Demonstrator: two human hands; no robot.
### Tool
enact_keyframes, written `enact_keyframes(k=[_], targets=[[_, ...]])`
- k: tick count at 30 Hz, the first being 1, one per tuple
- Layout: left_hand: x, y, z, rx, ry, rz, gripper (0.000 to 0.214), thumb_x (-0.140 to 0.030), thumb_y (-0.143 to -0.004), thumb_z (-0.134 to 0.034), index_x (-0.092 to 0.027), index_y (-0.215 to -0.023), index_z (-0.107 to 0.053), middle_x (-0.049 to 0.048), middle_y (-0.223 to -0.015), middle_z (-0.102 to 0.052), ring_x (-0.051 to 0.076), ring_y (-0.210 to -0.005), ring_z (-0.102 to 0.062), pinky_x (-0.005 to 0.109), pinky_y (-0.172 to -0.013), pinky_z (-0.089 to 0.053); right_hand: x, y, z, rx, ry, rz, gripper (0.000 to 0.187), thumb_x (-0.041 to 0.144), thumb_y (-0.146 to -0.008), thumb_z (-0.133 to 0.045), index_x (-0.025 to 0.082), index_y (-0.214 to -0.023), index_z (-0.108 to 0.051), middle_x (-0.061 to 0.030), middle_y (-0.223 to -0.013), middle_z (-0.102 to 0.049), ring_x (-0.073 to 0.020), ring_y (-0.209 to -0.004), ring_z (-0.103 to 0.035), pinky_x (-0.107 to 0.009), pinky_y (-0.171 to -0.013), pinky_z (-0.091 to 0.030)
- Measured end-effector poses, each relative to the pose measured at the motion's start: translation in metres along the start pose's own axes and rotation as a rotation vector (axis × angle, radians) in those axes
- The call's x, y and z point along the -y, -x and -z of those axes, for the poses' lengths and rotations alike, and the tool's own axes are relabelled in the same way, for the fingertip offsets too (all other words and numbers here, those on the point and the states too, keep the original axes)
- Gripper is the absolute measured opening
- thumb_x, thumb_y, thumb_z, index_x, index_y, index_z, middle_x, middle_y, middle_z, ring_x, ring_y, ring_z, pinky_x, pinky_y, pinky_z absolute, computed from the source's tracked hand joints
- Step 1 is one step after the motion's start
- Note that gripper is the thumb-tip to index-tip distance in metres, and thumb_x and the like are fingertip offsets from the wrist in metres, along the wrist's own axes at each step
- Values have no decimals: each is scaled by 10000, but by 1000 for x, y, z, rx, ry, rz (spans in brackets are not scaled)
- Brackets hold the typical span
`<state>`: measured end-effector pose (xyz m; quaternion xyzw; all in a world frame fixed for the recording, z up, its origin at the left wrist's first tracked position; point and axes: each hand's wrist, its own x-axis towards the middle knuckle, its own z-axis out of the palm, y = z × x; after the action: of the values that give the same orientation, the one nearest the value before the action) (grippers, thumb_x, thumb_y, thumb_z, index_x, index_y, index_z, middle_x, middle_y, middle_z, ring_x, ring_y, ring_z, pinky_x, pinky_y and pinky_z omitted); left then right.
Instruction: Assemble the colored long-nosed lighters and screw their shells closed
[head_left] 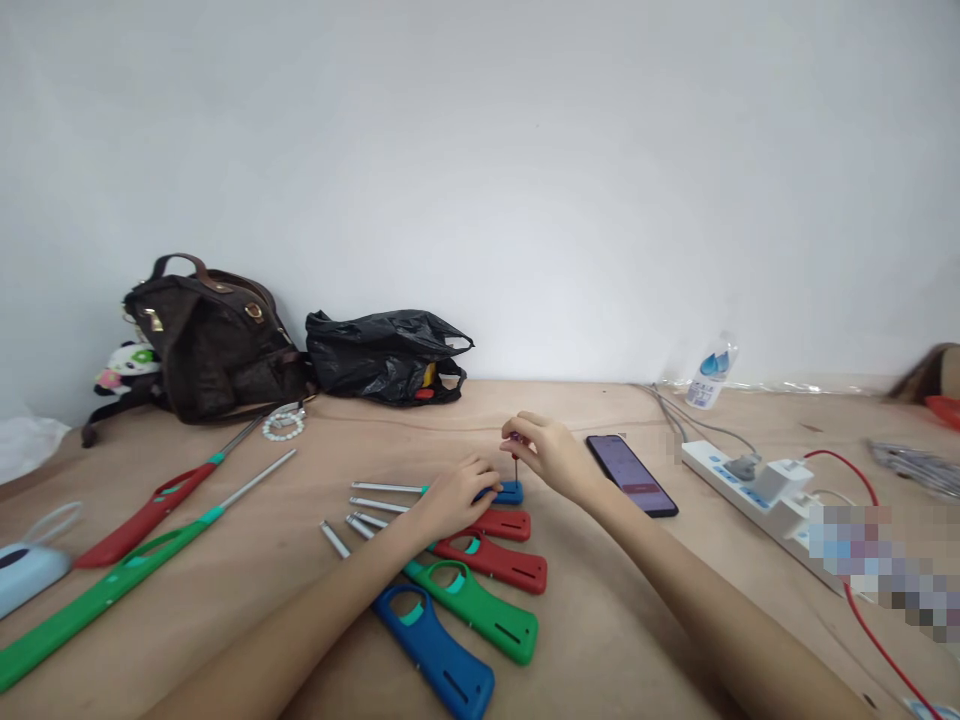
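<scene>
My left hand (pixel 461 495) presses on a blue gas lighter (pixel 511 492) at the far end of a fanned row, its fingers over the body. In my right hand (pixel 546 450) a small screwdriver (pixel 516 468) stands upright, its thin shaft reaching down to the end of that lighter's handle. Closer to me in the row lie two red lighters, the nearer red lighter (pixel 517 570) showing its handle, then a green lighter (pixel 487 615) and another blue lighter (pixel 442 655). My left forearm covers part of their metal tubes.
Two long lighters, one red (pixel 150 515) and one green (pixel 112 580), lie at left. Behind are a brown backpack (pixel 217 350), black plastic bag (pixel 375 350) and bead bracelet (pixel 283 425). At right are a phone (pixel 631 475), power strip (pixel 750 510) with cables, and water bottle (pixel 712 370).
</scene>
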<state>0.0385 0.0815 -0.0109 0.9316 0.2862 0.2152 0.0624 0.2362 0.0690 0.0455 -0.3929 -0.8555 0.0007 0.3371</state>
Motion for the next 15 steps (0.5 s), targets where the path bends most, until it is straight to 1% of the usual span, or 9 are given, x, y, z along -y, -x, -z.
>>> enact_keyframes(k=[2,4,5,7,9,10,12,15], targets=[[0,0,0,-1,5,3,148,-115,-897,-485,-164,-834,-610,56,-931,-596,204,-952,-549,311,-816,-464,-2,1,-6,-47,133,-30,102,214,-928,-538,168,-861,-600,-85,-844,-664,-192,-739,-623,-289,-684,-465],[0,0,-1,-2,6,6,145,-112,-894,-489,-165,-830,-608,51,-911,-593,201,-934,-549,309,-806,-461,-4,1,-9,-60,163,-36,112,197,-935,-501,155,-920,-604,-121,-897,-676,-226,-826,-635,-327,-742,-478],[0,0,-1,-2,4,5,143,-114,-895,-491,-167,-828,-607,48,-900,-590,199,-925,-549,306,-798,-460,-6,1,-8,-56,110,-37,141,178,-941,-468,149,-975,-602,-135,-949,-680,-231,-876,-637,-340,-772,-484],[1,0,-1,-5,0,-2,145,-118,-897,-490,-170,-823,-603,42,-891,-585,195,-913,-546,301,-788,-457,-8,0,-4,-30,-105,-54,214,145,-947,-408,148,-1068,-584,-132,-1011,-683,-208,-890,-649,-333,-780,-503],[1,0,-1,-8,-3,-9,148,-116,-899,-485,-171,-824,-600,42,-903,-584,193,-915,-543,300,-790,-455,-9,-1,0,6,-315,-81,226,153,-948,-402,157,-1086,-580,-87,-918,-696,-172,-785,-661,-301,-724,-516],[1,0,-1,-9,-3,-10,148,-113,-899,-485,-171,-824,-599,43,-910,-586,193,-918,-542,301,-793,-455,-10,-1,1,9,-361,-89,203,169,-943,-425,163,-1066,-587,-60,-840,-690,-162,-725,-654,-289,-694,-514],[0,0,0,-7,-2,-7,143,-107,-894,-491,-169,-824,-599,46,-920,-591,196,-926,-543,303,-797,-455,-10,-1,0,-25,-313,-84,141,199,-917,-498,176,-1013,-597,-33,-762,-664,-161,-675,-634,-284,-669,-501],[1,0,-1,-3,7,-3,133,-102,-887,-503,-166,-830,-604,52,-930,-596,202,-944,-543,304,-802,-456,-10,2,-8,-124,-134,-48,80,204,-896,-536,181,-953,-587,-62,-836,-661,-170,-670,-615,-284,-652,-482]])
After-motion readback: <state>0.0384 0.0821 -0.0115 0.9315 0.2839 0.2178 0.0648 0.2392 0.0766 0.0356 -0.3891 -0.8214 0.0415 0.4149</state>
